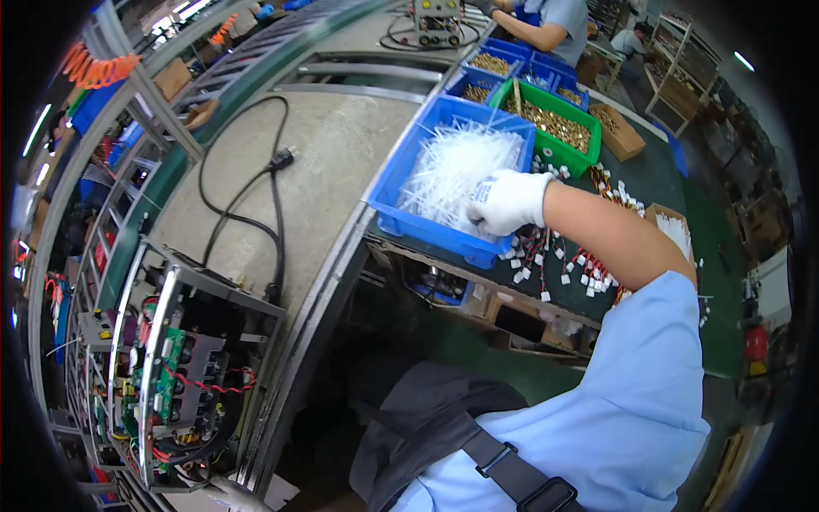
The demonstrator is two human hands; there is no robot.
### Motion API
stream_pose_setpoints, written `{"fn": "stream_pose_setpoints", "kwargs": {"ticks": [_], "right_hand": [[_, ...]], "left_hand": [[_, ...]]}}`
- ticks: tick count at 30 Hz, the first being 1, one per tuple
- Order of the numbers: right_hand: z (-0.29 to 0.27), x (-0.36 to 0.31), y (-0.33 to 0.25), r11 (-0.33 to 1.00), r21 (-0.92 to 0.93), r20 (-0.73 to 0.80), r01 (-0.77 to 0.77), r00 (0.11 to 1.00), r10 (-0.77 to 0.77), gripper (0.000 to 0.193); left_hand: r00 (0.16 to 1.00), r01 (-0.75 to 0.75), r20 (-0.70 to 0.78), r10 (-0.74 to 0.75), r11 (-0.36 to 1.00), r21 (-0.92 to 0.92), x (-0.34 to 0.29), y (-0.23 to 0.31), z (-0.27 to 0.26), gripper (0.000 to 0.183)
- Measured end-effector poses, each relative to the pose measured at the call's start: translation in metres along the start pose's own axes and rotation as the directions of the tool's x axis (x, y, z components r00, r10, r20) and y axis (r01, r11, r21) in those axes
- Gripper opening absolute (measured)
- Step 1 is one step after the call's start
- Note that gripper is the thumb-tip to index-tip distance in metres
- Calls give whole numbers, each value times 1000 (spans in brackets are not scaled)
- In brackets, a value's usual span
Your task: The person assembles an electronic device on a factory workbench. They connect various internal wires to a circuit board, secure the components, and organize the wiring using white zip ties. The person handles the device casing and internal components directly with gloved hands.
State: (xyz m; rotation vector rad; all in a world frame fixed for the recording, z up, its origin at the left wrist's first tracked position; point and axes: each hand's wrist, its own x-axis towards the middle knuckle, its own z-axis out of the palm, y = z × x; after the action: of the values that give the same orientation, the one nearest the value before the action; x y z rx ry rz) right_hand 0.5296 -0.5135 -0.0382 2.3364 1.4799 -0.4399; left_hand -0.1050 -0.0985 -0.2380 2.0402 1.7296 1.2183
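My right hand (508, 200), in a white glove, reaches into a blue plastic bin (418, 226) filled with thin white cable ties (456, 162). Its fingers are curled down onto the ties at the bin's near right corner. My left hand (226, 493), also gloved in white, shows only partly at the bottom edge. It is next to the lower corner of an open metal chassis (183, 375) holding green circuit boards and red wires. Its grip is hidden.
A green bin (550, 124) and smaller blue bins (490, 64) hold brass parts. White connectors with red wires (554, 256) lie scattered on the green mat. A black power cord (256, 171) crosses the grey conveyor surface. Another person (550, 21) works at the far end.
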Motion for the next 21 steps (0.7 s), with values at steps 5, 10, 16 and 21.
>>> {"fn": "stream_pose_setpoints", "kwargs": {"ticks": [5, 10, 16, 21], "right_hand": [[-7, -18, 21, 946, 316, 249, -71, 968, -11, 35], [-12, -16, 27, 938, 346, 314, -4, 943, -111, 41], [-8, -26, 30, 895, 444, 242, 30, 958, -152, 42], [-32, -42, 13, 926, 371, 198, -66, 980, -9, 35]], "left_hand": [[997, -80, 21, 79, 996, 31, -4, 50, 24, 56], [998, -44, -39, 44, 999, -15, -29, 111, 9, 59], [999, 18, -35, -24, 989, -148, -19, 80, 18, 59], [998, 45, 40, -38, 984, -170, -10, 55, 13, 60]]}}
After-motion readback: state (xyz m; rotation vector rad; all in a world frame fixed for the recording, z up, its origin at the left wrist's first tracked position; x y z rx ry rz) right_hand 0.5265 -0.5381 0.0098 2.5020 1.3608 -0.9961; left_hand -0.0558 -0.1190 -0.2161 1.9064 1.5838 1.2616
